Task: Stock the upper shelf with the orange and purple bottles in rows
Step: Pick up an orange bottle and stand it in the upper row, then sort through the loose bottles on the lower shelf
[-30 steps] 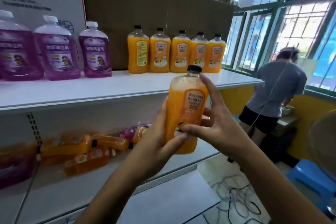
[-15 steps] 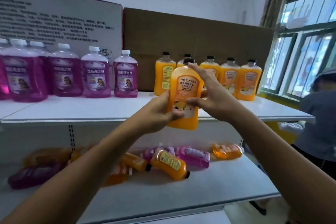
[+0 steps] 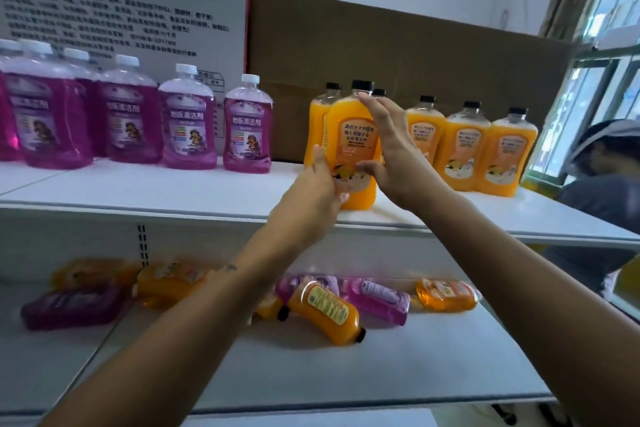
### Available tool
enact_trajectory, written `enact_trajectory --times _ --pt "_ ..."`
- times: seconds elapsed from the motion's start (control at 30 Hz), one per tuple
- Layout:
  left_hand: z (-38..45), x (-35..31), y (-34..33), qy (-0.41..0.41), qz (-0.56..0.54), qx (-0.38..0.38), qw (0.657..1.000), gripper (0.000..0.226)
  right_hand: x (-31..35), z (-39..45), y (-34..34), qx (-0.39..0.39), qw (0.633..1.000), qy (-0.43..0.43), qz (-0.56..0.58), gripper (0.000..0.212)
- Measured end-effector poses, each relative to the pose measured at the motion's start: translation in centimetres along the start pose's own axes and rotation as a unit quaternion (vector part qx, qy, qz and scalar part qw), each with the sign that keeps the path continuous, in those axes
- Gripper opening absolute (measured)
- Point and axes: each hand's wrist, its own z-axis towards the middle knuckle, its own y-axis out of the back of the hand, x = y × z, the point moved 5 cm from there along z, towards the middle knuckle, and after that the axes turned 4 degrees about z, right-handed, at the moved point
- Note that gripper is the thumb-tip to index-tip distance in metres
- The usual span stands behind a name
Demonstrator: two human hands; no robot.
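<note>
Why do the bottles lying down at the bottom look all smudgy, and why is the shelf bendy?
In the head view, the lying bottles on the lower shelf are smeared by motion blur, worst at the left; the standing purple bottles look sharper. The wide lens bows the upper shelf edge, and daylight from the window washes out the right side.

Standing orange bottles [image 3: 467,149]: I counted six, including the held orange bottle [image 3: 353,149] between my left hand [image 3: 311,191] and right hand [image 3: 391,156].
Standing purple bottles [image 3: 188,128]: six, left of my left hand.
Lying orange bottles [image 3: 325,314], below my hands: at least four; blur hid the rest.
Lying purple bottles [image 3: 377,302]: three.
</note>
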Motion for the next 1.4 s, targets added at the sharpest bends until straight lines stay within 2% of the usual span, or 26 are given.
enact_trajectory --times 0.17,0.23,0.33,0.53,0.67,0.73,0.8,0.87,0.93,1.03,1.13,1.3,1.4 --pt "-0.5 -0.4 -0.8 0.019 0.147 -0.053 0.988 0.067 -1.7 2.3 -2.3 -0.009 1.000 -0.023 -0.005 0.101" --pt "-0.6 -0.5 -0.7 0.017 0.153 -0.059 0.986 0.051 -2.3 3.4 -3.0 -0.003 1.000 -0.030 -0.009 0.101" --pt "-0.4 -0.5 -0.8 0.014 0.136 -0.022 0.990 0.034 -3.1 4.5 -3.7 0.006 0.999 -0.049 -0.014 0.101" --pt "-0.4 -0.6 -0.5 -0.004 0.121 -0.014 0.993 0.030 -3.4 4.8 -4.3 -0.001 0.998 -0.063 -0.010 0.099" --pt "-0.5 -0.8 -0.6 -0.015 0.129 -0.005 0.992 0.029 -2.8 3.9 -2.8 0.065 0.992 -0.102 0.020 0.098" --pt "-0.7 -0.8 -0.6 -0.020 0.126 -0.017 0.992 0.028 -2.3 2.1 -1.5 0.080 0.990 -0.103 0.046 0.093" --pt "-1.0 -1.0 -0.4 -0.032 0.123 -0.030 0.991 0.027 -1.6 -1.3 -0.2 0.050 0.991 -0.088 0.089 0.080" --pt "-1.4 -1.2 -0.2 -0.054 0.089 -0.033 0.994 0.028 -0.6 -6.3 1.0 -0.006 0.987 -0.056 0.150 0.067" --pt "-2.5 -1.7 0.1 -0.092 0.008 -0.031 0.995 0.029 -0.4 -12.3 1.9 -0.071 0.970 -0.061 0.224 0.057" --pt "-6.3 -3.0 -0.4 -0.160 -0.163 -0.072 0.971 0.027 -0.9 -20.8 2.2 -0.139 0.939 -0.124 0.290 0.051" --pt "-11.6 -3.7 -4.7 -0.183 -0.224 -0.039 0.957 0.031 -2.4 -27.0 1.2 -0.150 0.915 -0.213 0.308 0.046" --pt "-16.2 -1.9 -14.5 -0.062 -0.308 0.065 0.947 0.034 -5.1 -33.7 -1.3 -0.128 0.871 -0.343 0.327 0.041" --pt "-16.6 0.3 -19.0 0.026 -0.312 0.110 0.943 0.035 -6.9 -36.0 -3.0 -0.129 0.848 -0.394 0.330 0.040"
